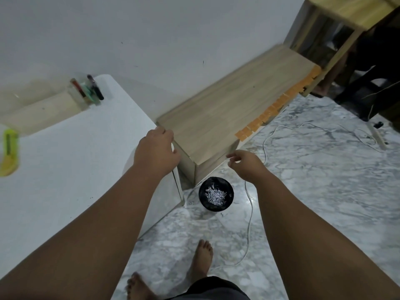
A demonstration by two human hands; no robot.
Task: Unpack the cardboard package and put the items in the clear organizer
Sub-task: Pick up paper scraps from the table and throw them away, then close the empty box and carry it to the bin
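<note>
Far-left, clear organizer [83, 92], pens leaning up-left; left hand [157, 151] curled empty, right hand [245, 164] grip apart.

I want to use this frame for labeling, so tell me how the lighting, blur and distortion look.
Head view: dim, flat indoor light with a grey cast; wide-angle bending curves the white table edge and the wooden cabinet; the yellow-green object at the left border is smeared; the clear organizer looks soft; the floor beside the black bin shows glare.
</note>
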